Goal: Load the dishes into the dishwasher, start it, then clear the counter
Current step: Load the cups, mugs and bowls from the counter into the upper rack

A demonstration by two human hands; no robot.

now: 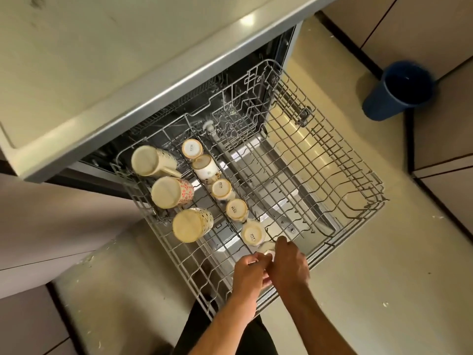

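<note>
White cup (266,248) between both hands, wire rack (332,190)

Grey coated-wire rack (320,160), glossy ceramic mugs (170,192), shiny steel door (256,155), smooth matt counter (102,60), blue plastic bin (399,90).

Both bare forearms reach forward and downward, close together. The left hand (249,274) has curled fingers, and the right hand (288,265) lies just beside it, fingers bent down.
</note>
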